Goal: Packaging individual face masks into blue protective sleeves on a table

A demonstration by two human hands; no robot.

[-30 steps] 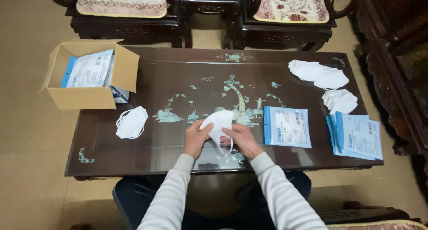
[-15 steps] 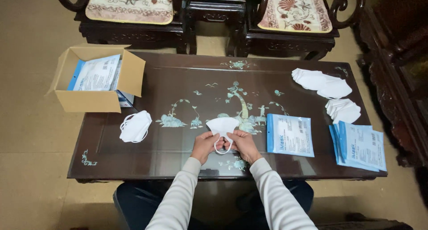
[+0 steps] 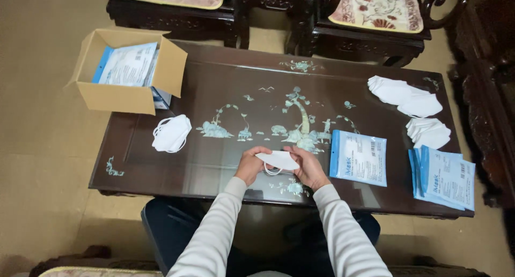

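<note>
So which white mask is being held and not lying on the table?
The folded white mask at the table's near edge, pinched between the left hand and right hand. The other masks lie untouched on the table.

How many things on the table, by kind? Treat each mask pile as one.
Folded mask in hands: 1
Loose mask: 1
Mask piles: 2
Single flat packet: 1
Packet stack: 1
Cardboard box: 1
Total: 7

White mask (image 3: 279, 159), dark inlaid table (image 3: 214, 89)
</note>
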